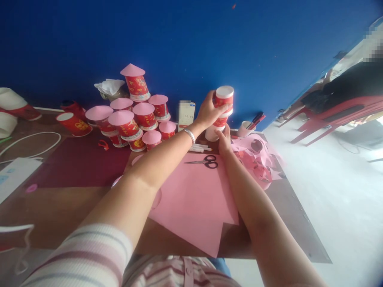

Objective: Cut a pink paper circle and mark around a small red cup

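Observation:
My left hand (208, 109) is wrapped round the top red paper cup (224, 97) of a short upside-down stack, lifting it slightly off the cups below. Lower down, my right hand (224, 138) grips the bottom of the same cup stack (218, 124) near the table. Both arms reach forward over sheets of pink paper (194, 195). Black-handled scissors (206, 161) lie on the pink paper just below my hands, with white marker pens (200, 148) beside them.
A pile of red cups with pink cone lids (136, 115) stands at the back left against the blue wall. A loose red cup (73, 123), pink paper scraps (259, 159), a pen holder (245, 128), a phone (186, 114) and red chairs (338, 113) are around.

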A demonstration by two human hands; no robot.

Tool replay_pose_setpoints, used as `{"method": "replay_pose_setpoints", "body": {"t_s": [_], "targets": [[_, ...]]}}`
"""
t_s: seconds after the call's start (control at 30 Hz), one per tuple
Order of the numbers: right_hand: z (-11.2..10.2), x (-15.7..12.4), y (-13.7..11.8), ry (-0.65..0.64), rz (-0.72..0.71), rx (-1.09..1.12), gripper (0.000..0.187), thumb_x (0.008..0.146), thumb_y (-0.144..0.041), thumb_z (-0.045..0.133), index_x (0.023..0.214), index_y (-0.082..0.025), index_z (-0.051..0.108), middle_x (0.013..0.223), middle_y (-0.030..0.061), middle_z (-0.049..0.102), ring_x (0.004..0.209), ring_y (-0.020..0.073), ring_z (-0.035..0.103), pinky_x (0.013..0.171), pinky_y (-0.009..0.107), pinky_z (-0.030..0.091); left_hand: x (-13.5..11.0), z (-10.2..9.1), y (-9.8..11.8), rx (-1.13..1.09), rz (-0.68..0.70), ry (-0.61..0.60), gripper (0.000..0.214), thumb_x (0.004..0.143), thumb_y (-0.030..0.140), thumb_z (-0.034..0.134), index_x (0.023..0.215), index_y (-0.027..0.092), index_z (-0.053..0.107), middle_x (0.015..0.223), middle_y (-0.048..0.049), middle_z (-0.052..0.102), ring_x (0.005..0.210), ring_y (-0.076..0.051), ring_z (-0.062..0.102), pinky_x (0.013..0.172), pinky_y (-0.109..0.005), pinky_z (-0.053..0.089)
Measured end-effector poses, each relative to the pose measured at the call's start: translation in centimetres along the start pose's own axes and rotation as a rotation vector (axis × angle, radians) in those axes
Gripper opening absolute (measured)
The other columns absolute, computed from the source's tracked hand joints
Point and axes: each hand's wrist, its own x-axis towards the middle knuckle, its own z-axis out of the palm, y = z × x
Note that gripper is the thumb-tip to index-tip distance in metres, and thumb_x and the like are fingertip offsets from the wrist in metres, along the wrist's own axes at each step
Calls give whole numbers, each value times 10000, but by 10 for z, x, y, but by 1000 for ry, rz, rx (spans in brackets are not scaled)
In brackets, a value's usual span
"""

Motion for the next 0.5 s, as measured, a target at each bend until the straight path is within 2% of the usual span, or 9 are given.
{"method": "replay_pose_setpoints", "body": {"t_s": [0.1, 0.17, 0.23, 0.27, 0.37, 0.5], "targets": [[1, 2, 5, 15, -12, -9, 860, 815, -617, 795, 1524, -237, 490, 1531, 145, 681, 1420, 367, 647, 1252, 654, 496, -15, -17, 18, -65, 68, 22, 512, 1045, 366, 763, 1441, 209, 478, 1526, -124, 676, 1368, -250, 654, 1195, -366, 515], [1, 2, 6, 27, -29, -29, 881, 826, -643, 779, 1547, -237, 476, 1555, 157, 656, 1442, 376, 632, 1242, 657, 503, -43, -31, 24, -146, 129, 4, 566, 1017, 404, 781, 1445, 194, 475, 1495, -140, 677, 1379, -285, 663, 1186, -380, 535], [1, 2, 6, 46, -45, -43, 909, 798, -655, 801, 1541, -238, 485, 1529, 167, 666, 1414, 391, 646, 1207, 661, 530, -81, -47, 24, -199, 184, -29, 659, 931, 447, 843, 1429, 181, 503, 1441, -156, 683, 1372, -308, 668, 1184, -423, 564], [1, 2, 5, 55, -45, -49, 922, 784, -648, 819, 1539, -235, 487, 1506, 170, 676, 1397, 392, 656, 1198, 659, 537, -100, -56, 22, -189, 176, -55, 674, 890, 463, 863, 1411, 201, 525, 1402, -140, 702, 1338, -305, 683, 1167, -440, 584], [-2, 3, 6, 64, -40, -38, 956, 761, -594, 845, 1556, -230, 458, 1514, 172, 654, 1390, 383, 656, 1222, 655, 512, -153, -81, 14, -134, 15, -128, 618, 874, 435, 842, 1390, 257, 551, 1441, -111, 702, 1337, -306, 707, 1169, -487, 612], [-7, 4, 12, 47, -99, -122, 931, 808, -611, 805, 1591, -263, 442, 1504, 142, 618, 1371, 369, 655, 1194, 661, 523, -196, -109, -2, -45, -100, -123, 568, 870, 442, 851, 1330, 231, 591, 1369, -126, 748, 1285, -314, 725, 1136, -511, 623]]}}
